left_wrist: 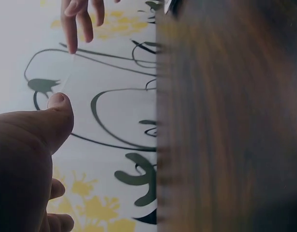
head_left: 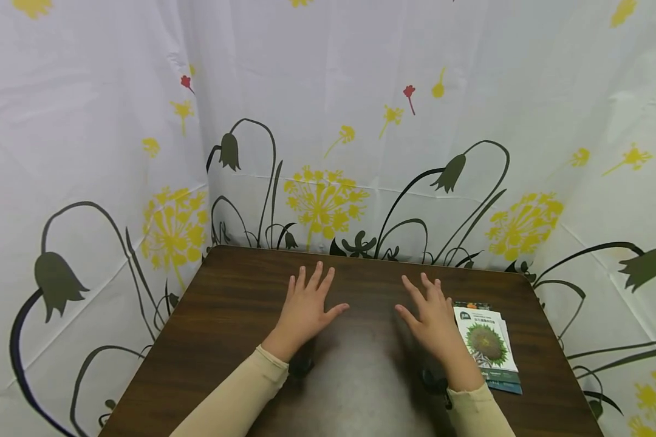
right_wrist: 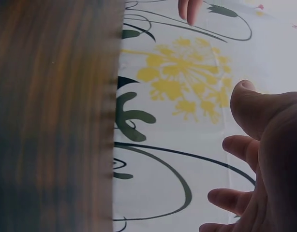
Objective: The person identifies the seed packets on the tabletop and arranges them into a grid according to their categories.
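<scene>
My left hand (head_left: 306,309) is held over the dark wooden table (head_left: 355,376), fingers spread and thumb out to the right. Opposite it is my right hand (head_left: 433,321), also spread, with its thumb pointing left. Neither holds anything, and a gap separates the two. Just right of the right hand lies a small stack of printed packets or cards (head_left: 486,346); the top one is white with a green-edged, sunflower-like picture. The right hand partly overlaps the stack's left side in the head view. In the left wrist view the left thumb (left_wrist: 56,121) sticks out; the right thumb (right_wrist: 250,108) shows in the right wrist view.
A white curtain (head_left: 317,91) printed with yellow, red and dark green flowers surrounds the table at the back and sides. The table's far edge (head_left: 372,260) meets the curtain. Dark wrist devices (head_left: 300,366) sit under both wrists. Cream sleeves (head_left: 235,394) cover the forearms.
</scene>
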Demonstrator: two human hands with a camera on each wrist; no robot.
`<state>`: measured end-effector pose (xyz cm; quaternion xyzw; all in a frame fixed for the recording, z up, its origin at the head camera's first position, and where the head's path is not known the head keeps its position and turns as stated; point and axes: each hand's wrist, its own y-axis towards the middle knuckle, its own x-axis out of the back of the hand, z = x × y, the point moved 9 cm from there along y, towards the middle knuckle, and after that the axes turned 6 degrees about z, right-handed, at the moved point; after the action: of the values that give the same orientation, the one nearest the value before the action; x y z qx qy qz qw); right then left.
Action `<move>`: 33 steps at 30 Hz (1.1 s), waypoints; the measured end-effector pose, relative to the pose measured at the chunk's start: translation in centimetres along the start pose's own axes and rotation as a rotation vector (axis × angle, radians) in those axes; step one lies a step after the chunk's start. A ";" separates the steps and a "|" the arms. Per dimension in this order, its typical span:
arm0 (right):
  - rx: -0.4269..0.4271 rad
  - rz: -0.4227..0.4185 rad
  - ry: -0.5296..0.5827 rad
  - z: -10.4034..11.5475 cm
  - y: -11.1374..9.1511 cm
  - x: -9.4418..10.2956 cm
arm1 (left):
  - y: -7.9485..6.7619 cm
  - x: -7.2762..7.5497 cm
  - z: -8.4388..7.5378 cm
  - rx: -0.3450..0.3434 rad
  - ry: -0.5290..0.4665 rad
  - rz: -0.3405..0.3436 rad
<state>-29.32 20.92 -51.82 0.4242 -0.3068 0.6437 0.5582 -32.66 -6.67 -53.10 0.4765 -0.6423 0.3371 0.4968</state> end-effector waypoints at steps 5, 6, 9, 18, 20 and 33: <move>-0.005 0.011 0.011 -0.3 -0.6 -0.8 | -0.1 -1.2 -1.2 -0.015 0.002 0.016; -0.007 0.011 0.011 -0.3 -0.8 -0.9 | -0.2 -1.5 -1.4 -0.020 -0.003 0.017; -0.008 0.006 0.009 -0.6 -1.2 -1.2 | -0.2 -2.3 -2.0 -0.029 -0.009 0.031; -0.015 -0.026 0.005 -2.0 -2.7 -1.5 | 0.4 -3.7 -5.0 -0.058 -0.043 0.069; -0.018 -0.025 -0.005 -2.3 -3.1 -1.8 | 0.4 -4.0 -5.7 -0.067 -0.040 0.081; -0.087 -0.063 0.080 -6.4 -7.0 -1.2 | -0.2 -6.2 -10.6 -0.160 -0.065 0.155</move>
<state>-23.78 27.26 -56.33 0.3826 -0.2984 0.6283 0.6081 -28.80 4.63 -56.09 0.3947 -0.7179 0.3065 0.4846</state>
